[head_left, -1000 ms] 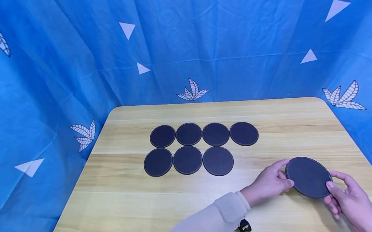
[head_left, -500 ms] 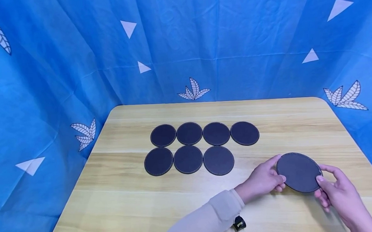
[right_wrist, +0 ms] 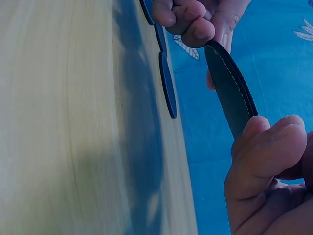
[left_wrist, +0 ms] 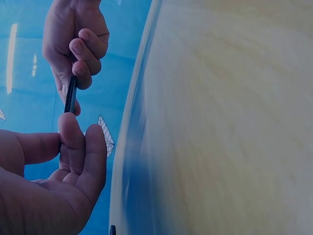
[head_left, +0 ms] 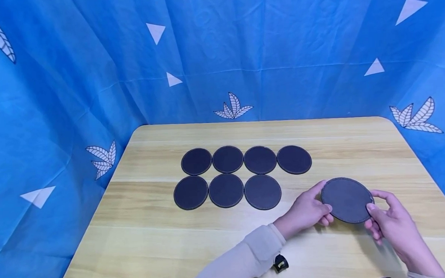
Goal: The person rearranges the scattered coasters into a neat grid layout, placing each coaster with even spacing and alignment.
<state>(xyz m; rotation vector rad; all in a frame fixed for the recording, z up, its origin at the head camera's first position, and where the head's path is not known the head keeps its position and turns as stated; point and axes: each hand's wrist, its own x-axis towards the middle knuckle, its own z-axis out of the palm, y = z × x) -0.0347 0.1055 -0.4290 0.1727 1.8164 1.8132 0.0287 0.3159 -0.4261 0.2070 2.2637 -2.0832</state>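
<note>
A round black coaster (head_left: pixel 348 200) with a stitched rim is held above the table by both hands. My left hand (head_left: pixel 305 210) pinches its left edge between thumb and fingers. On the opposite edge, my right hand (head_left: pixel 395 228) pinches it the same way. Seen from the side in the right wrist view, the coaster (right_wrist: pixel 229 93) is tilted and its edge looks layered; whether it is more than one, I cannot tell. To the left of the hands, several matching coasters lie flat in two touching rows, a back row (head_left: pixel 227 159) and a shorter front row (head_left: pixel 226 190).
The light wooden table (head_left: pixel 137 244) has rounded far corners. A blue cloth (head_left: pixel 218 51) with white leaf and triangle prints hangs behind and beside it. Black wrist gear (head_left: pixel 280 263) shows below the left sleeve.
Both hands have carried the held coaster leftward and slightly away from me, nearer the rows. The coasters on the table have stayed in place.
</note>
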